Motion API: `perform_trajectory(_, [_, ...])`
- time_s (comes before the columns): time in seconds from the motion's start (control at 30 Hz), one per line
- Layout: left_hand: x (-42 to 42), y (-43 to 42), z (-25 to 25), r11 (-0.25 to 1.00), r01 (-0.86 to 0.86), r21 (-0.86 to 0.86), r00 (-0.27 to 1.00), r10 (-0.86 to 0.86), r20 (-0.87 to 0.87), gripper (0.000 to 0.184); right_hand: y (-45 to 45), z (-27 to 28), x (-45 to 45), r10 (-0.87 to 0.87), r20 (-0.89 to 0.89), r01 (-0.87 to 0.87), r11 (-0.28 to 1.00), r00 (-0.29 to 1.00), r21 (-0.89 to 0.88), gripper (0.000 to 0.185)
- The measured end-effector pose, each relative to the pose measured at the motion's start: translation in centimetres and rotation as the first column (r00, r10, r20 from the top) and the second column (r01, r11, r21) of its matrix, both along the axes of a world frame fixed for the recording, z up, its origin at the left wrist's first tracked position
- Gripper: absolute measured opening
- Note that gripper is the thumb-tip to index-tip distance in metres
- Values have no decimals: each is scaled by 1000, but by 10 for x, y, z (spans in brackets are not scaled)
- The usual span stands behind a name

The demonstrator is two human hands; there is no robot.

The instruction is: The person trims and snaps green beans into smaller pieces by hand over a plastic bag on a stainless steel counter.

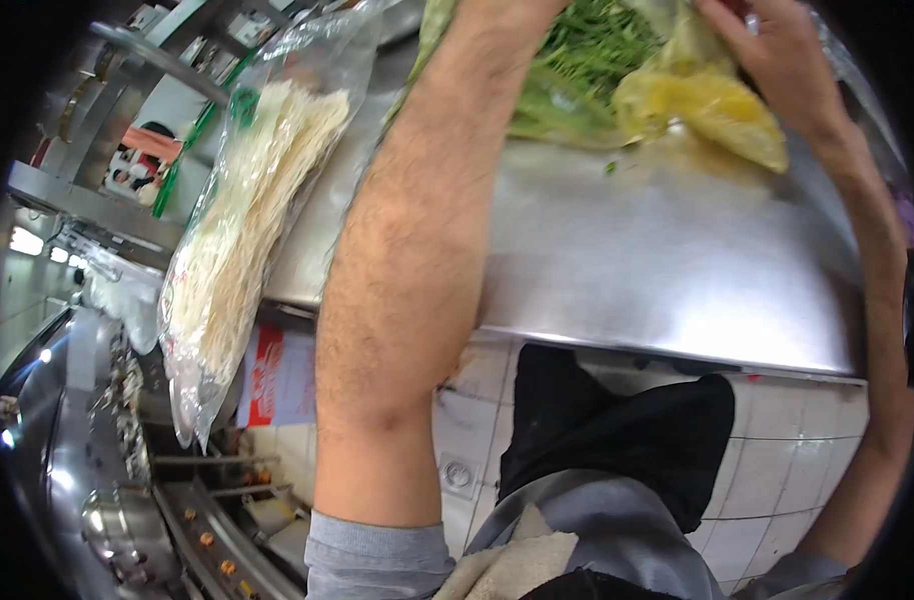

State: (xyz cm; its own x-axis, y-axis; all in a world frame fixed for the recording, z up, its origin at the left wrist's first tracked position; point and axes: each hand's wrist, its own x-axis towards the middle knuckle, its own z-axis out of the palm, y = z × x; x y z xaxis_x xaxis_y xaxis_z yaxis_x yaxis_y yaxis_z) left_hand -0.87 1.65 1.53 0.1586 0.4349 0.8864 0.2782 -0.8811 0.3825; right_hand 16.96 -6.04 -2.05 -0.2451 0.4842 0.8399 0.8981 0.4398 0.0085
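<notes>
We look down at a metal table (627,240), where the person's left arm (407,240) reaches forward across the front edge and runs out of view at the top. The left hand is beyond the frame, so we cannot tell whether it is open or gripping anything. At the upper right we see the right hand (785,65) beside the neck of a yellow plastic bag (702,105), with its fingers bent toward the plastic; the top of the frame cuts it off, and we cannot tell whether it grips the bag or only touches it. The yellow bag lies on the far part of the table, next to a heap of chopped greens (602,45) resting on green plastic (567,110). Just below the greens we notice a small green scrap (610,168) on the bare metal. To the left of the left arm, a long clear bag (217,260) of pale strands that look like noodles (267,165) lies slanted, its lower end hanging past the table edge. Below the table we make out dark trousers (607,430), a tiled floor (777,440) and a red and white box (277,375); at the lower left, a shiny metal pot (117,535).
</notes>
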Motion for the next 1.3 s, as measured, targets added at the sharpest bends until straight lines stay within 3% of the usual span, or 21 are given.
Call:
perform_trajectory(0.03, [-2,3,1,992,27,-127,999,-24,25,31,-7,4,-3,-38,-13,38,999,999,11,5])
perform_trajectory(0.07, [-5,5,0,993,56,-106,997,-50,53,31,-2,10,9,-25,-51,24,1000,998,-20,5])
perform_trajectory(0.13, [-9,11,-2,980,106,-167,993,-95,76,29,1,20,26,-18,120,-20,953,993,304,2])
perform_trajectory(0.17, [-10,13,-4,972,131,-197,990,-116,86,32,-5,26,30,-80,37,71,977,996,201,3])
perform_trajectory(0.2, [-10,14,-4,962,153,-227,986,-135,93,37,4,20,50,-35,-62,40,996,997,80,14])
perform_trajectory(0.27, [-6,11,-4,952,187,-240,980,-164,112,43,6,22,58,-17,-65,26,988,998,150,13])
perform_trajectory(0.33, [-6,3,-8,999,41,-28,998,-40,47,16,8,19,58,-15,-3,15,976,1000,216,11])
perform_trajectory(0.37, [-9,5,-5,998,33,-54,996,-37,-75,18,6,20,55,-2,6,1,978,1000,209,11])
perform_trajectory(0.4, [-8,5,-5,998,41,-38,997,-44,-60,18,4,21,52,11,14,-13,979,1000,202,11])
perform_trajectory(0.47, [-10,-7,-1,982,74,-172,995,-84,-50,17,3,24,45,11,32,-17,981,999,192,9])
perform_trajectory(0.67, [-15,-5,4,974,117,-194,993,-114,25,16,3,26,30,37,-13,-34,984,999,173,6])
perform_trajectory(0.8, [-17,-9,7,956,156,-247,987,-139,83,15,1,27,27,-21,59,9,980,998,201,7])
perform_trajectory(0.93, [-18,-12,9,960,152,-235,987,-136,84,14,5,20,23,9,-9,-8,996,1000,86,12])
perform_trajectory(1.0, [-17,-11,10,965,161,-208,985,-145,92,14,15,13,18,97,9,-96,989,995,-110,20])
perform_trajectory(1.07, [-18,-9,10,949,203,-241,975,-174,138,13,7,15,6,106,-23,-108,981,994,-163,28])
perform_trajectory(1.13, [-17,-8,10,929,241,-281,965,-199,168,12,-6,21,-5,143,-216,-206,929,966,-306,30])
perform_trajectory(1.2, [-13,-5,7,878,384,-285,915,-321,244,12,-12,21,-11,147,-253,-227,919,956,-323,28])
perform_trajectory(1.3, [-8,-11,8,823,450,-347,889,-375,262,10,-12,17,-10,166,-212,-227,925,963,-306,23])
